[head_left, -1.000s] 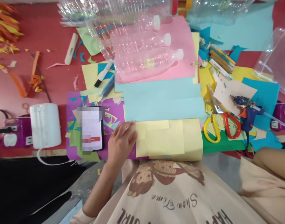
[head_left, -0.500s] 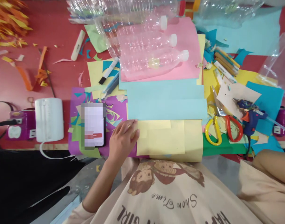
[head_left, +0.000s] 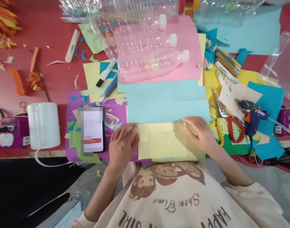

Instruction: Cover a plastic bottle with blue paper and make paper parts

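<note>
A pale yellow sheet of paper (head_left: pixel 167 147) lies at the table's front edge, with another pale yellow sheet beneath it. My left hand (head_left: pixel 124 140) is at its left edge, fingers curled and thumb close to them, pinching the edge near the upper left corner. Over the upper right part hovers or rests my right hand (head_left: pixel 199 131), thumb and fingers apart; I cannot tell whether it touches the paper. Just beyond lies light blue paper (head_left: pixel 166 101), a fold or edge running across it. My right fingertips are close to its lower border.
Clear plastic bottles (head_left: pixel 145 58) lie on pink paper (head_left: pixel 192 28) at the back. Left are a phone (head_left: pixel 94 126) and a white box-shaped device (head_left: pixel 44 125). Scissors (head_left: pixel 236 129), a blue glue gun (head_left: pixel 254 122) and several pencils (head_left: pixel 227 61) lie right among paper scraps.
My right hand has come into view from the right and is now over the yellow paper's right part. My left hand stays at the left edge. The view has shifted slightly.
</note>
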Available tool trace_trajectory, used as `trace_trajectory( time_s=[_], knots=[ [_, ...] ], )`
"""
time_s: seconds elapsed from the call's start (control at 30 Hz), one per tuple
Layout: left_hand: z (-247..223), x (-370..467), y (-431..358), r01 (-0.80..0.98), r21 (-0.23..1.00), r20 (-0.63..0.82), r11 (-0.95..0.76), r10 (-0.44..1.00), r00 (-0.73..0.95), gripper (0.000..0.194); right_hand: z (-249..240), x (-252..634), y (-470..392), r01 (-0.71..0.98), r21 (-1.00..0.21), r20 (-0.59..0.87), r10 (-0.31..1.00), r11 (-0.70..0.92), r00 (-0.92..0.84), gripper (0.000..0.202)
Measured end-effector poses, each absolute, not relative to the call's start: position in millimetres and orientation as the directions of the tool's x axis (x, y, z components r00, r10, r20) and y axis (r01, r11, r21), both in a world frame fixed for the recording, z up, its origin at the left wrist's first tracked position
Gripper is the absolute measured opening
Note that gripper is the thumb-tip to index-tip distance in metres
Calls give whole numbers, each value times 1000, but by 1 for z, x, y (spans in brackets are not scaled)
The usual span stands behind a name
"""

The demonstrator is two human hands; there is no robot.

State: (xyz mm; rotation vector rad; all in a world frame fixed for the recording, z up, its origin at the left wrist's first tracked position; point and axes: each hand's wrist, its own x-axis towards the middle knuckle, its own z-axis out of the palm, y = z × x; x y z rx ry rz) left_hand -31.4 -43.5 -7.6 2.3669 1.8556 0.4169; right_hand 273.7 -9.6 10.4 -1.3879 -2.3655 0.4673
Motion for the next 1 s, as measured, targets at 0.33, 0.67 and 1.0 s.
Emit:
trace_trajectory(
  time_s=[0.33, 0.67, 1.0],
  knots=[
    [-11, -43, -49, 942, 248, 143, -226, 970, 195, 38, 3, 316, -12, 858, -221, 177, 884, 463, -432, 27],
    [-3, -31, -46, 943, 310, 180, -123, 981, 69, 31, -1, 323, 20, 796, -83, 156, 797, 599, -584, 21],
    [6, 32, -41, -148, 897, -362, 417, 884, 297, 59, 24, 296, -14, 665, -195, 396, 678, 721, -620, 14]
  ],
)
